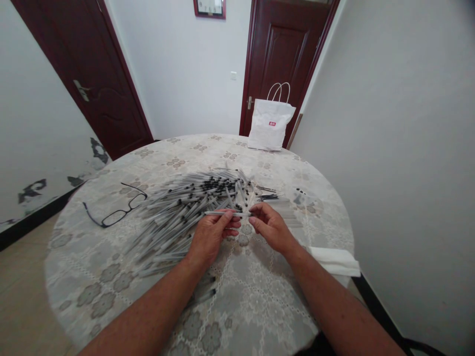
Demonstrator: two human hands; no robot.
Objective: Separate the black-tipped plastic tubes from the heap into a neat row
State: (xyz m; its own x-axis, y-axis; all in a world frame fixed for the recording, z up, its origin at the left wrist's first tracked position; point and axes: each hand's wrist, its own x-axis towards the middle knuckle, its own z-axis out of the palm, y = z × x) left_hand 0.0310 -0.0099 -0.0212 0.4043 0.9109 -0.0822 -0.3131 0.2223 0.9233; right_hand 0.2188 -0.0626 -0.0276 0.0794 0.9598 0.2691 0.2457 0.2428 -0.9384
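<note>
We find one slim tube [214,213] at the near right edge of the tube pile [174,210], pinched by the left hand's [213,232] thumb and fingers. The right hand [272,227] brackets its end, thumb and forefinger near together; gripping, we cannot tell. Eyeglasses [128,211] lie left of the pile.

Pens [185,207] look plastic, the bag [269,133] matt paper.

red-framed clock [210,7] cut off by the top edge of our view, small numerals on its dial — we make out a 7 and a 6, white bag [269,136], red label [272,124] on its front, pale characters — too small for us to read
</note>
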